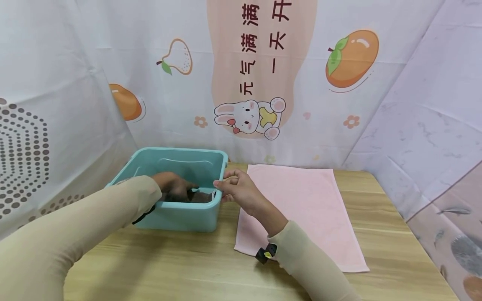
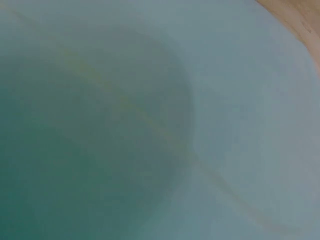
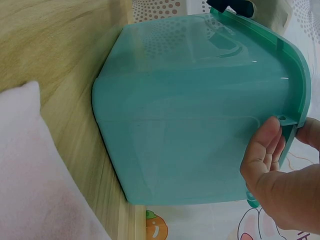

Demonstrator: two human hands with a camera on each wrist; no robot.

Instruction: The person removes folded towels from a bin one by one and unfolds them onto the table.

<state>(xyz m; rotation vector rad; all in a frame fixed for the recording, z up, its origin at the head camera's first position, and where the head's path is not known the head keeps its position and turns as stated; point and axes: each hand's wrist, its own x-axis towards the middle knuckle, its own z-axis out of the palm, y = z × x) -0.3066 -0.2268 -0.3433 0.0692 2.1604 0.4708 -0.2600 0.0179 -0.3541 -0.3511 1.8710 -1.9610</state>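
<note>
A teal plastic bin (image 1: 180,215) stands on the left part of the table. My left hand (image 1: 173,186) reaches down inside it over the near rim, with its fingers partly hidden by the wall. Right beside those fingers lies a dark grey-brown item (image 1: 201,197) with a white-striped edge; I cannot tell whether the hand grips it. With thumb over the rim and fingers outside below it, my right hand (image 1: 241,190) pinches the bin's right edge, seen also in the right wrist view, where the hand (image 3: 280,175) holds the rim. The left wrist view is a teal blur.
A pink towel (image 1: 297,217) lies spread on the wooden table (image 1: 180,267), right of the bin. Behind the table hangs a printed cloth (image 1: 301,108) with fruit and a rabbit. More cloth (image 1: 67,117) hangs at the left side.
</note>
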